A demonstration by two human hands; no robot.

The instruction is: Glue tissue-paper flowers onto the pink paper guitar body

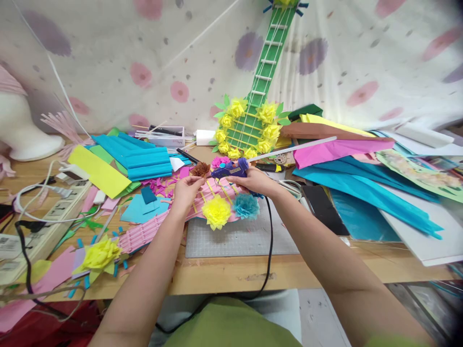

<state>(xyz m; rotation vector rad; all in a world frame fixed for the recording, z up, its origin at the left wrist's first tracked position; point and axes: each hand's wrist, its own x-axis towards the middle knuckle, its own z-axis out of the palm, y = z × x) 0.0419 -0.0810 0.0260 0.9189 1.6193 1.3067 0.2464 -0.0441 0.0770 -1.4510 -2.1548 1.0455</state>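
My right hand (249,180) is wrapped round a blue glue gun (229,168), with a long white glue stick (300,148) jutting from its back. Its nozzle points left, close to a brown paper flower (200,168). The fingertips of my left hand (187,192) are pinched together at the underside of that flower. Below both hands lies a pink paper guitar (154,229) with yellow strips across its body. On it are a yellow paper flower (216,212) and a blue paper flower (246,206); another yellow flower (99,255) is at its head.
A green paper guitar (258,94) ringed with yellow flowers leans at the back. Crepe paper (148,161) lies left, more blue paper (383,185) right. A cutting mat (235,243) is under the pink guitar. The gun's black cord (270,241) hangs over the table edge. A power strip (47,236) stands left.
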